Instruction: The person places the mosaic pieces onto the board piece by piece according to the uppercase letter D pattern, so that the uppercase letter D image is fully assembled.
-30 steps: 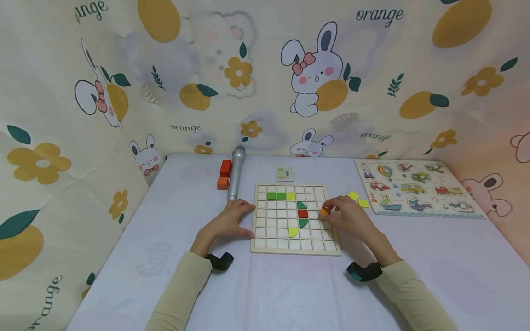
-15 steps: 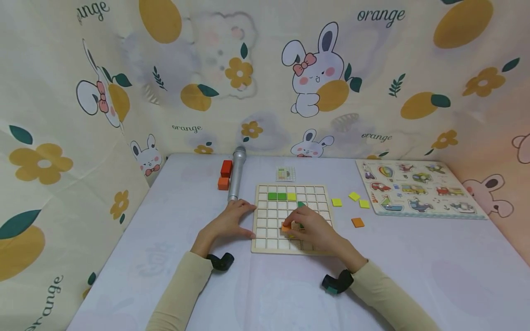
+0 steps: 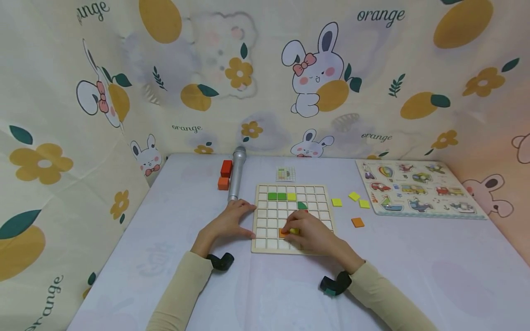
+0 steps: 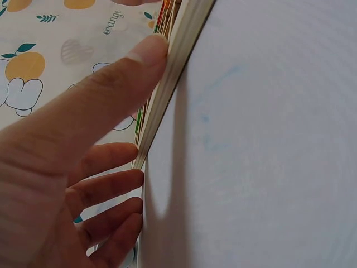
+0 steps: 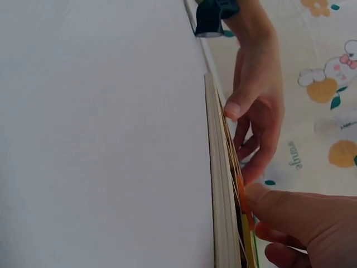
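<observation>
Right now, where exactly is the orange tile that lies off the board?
In the head view, the loose orange tile lies on the table, right of the grid board and just below the nearest yellow tile.

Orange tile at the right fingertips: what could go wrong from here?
The orange tile might catch on a grid ridge and sit tilted. The right hand, so close over the yellow piece, could nudge it out of place. The left hand is only at one edge of the grid board, so a hard press might shift it.
</observation>
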A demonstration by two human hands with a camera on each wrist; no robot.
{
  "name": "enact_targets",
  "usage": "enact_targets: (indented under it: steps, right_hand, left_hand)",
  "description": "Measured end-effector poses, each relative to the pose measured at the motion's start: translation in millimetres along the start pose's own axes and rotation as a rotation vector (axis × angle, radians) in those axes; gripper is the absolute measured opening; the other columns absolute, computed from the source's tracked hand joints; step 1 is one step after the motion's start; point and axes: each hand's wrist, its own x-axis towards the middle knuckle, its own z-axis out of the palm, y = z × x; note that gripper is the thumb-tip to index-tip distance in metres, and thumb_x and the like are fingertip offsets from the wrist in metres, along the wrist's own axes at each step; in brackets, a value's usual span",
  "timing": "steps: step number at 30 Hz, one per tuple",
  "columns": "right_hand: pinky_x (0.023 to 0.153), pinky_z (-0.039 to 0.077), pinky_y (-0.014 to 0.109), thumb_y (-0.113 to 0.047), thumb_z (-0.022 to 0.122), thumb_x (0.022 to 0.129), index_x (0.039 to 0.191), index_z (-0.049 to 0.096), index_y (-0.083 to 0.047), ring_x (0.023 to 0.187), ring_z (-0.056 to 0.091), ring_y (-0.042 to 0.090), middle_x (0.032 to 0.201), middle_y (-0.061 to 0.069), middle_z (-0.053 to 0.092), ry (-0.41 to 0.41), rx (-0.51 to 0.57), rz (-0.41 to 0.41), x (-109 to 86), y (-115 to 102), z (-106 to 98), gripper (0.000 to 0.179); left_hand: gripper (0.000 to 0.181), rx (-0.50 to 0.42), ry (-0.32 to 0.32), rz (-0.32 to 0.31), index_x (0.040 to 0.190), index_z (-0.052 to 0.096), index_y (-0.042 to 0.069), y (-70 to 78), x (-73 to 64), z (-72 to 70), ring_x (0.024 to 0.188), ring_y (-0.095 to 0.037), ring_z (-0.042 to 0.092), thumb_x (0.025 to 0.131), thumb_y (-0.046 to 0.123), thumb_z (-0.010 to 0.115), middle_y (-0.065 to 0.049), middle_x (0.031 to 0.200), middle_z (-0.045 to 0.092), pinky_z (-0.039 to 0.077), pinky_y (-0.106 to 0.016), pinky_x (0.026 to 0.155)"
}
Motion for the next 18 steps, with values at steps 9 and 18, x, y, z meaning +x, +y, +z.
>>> enact_targets:
  steps: [9, 18]
  right_hand:
    - [0.082, 0.046, 0.026, -0.021, 0.074, 0.08, 0.092, 0.073, -0.019, 0.094, 0.051, 0.006, 0.093, -0.011, 0.062, 0.026, 0.02, -0.032, 1.6, 3, 4, 0.012]
    - [0.079, 0.049, 0.029, -0.024, 0.069, 0.085, 0.099, 0.07, -0.019, 0.095, 0.051, 0.009, 0.104, -0.009, 0.055, 0.129, 0.035, 0.036, -4.6, 8, -8, 0.015]
  left_hand:
    - [0.08, -0.01, 0.0, -0.008, 0.134, 0.05, 0.016, 0.7, -0.2, 0.5, 0.119, -0.021, 0.035, 0.065, 0.039, 0.084, -0.003, 0.13, 0.046, 0.036, -0.04, 0.102]
    - [0.082, -0.01, 0.013, 0.024, 0.134, 0.05, 0.015, -2.7, 0.2, 1.4, 0.118, -0.021, 0.035, 0.063, 0.041, 0.084, -0.002, 0.128, 0.047, 0.036, -0.039, 0.102]
